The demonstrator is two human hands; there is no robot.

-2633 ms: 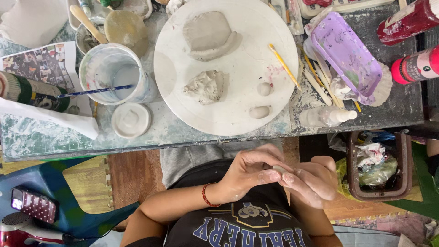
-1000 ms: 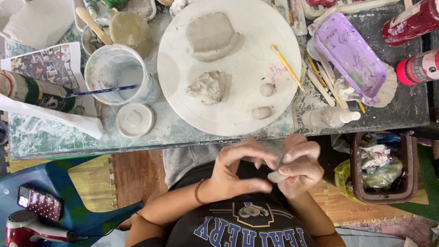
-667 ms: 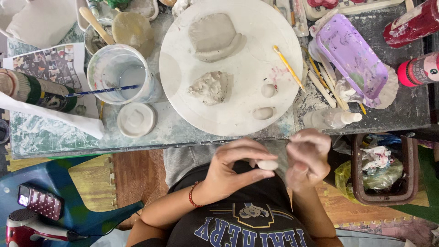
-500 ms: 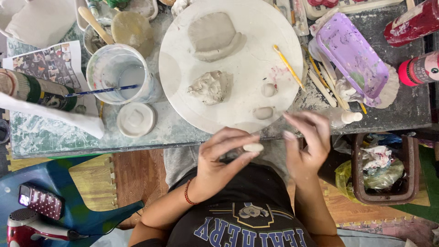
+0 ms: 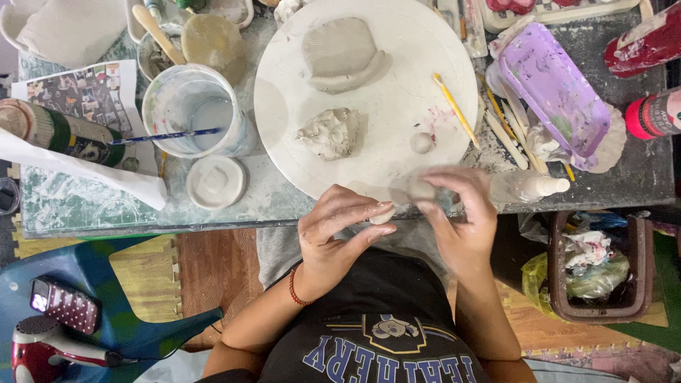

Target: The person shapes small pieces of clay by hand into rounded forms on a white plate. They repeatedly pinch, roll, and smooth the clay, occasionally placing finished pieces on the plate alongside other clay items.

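Note:
My left hand (image 5: 337, 230) is at the table's near edge, pinching a small pale clay piece (image 5: 383, 215) between thumb and fingers. A red bead bracelet is on that wrist. My right hand (image 5: 457, 213) reaches over the near rim of the round white board (image 5: 397, 78), its fingertips closed around a small clay ball (image 5: 421, 189). Another small clay ball (image 5: 423, 142) lies on the board just beyond. A lumpy clay figure (image 5: 330, 133) sits mid-board and a folded clay slab (image 5: 342, 53) at the far side.
A yellow brush (image 5: 456, 110) lies on the board's right. Left of the board stand a water cup (image 5: 191, 113) with a blue brush and a white lid (image 5: 216, 182). Right are a purple tray (image 5: 553, 89), a white squeeze bottle (image 5: 528, 187), and a waste bin (image 5: 596, 266) below.
Both hands rose from my lap to the table edge. They separated: the left kept the clay piece, the right reached onto the board and closed on a clay ball.

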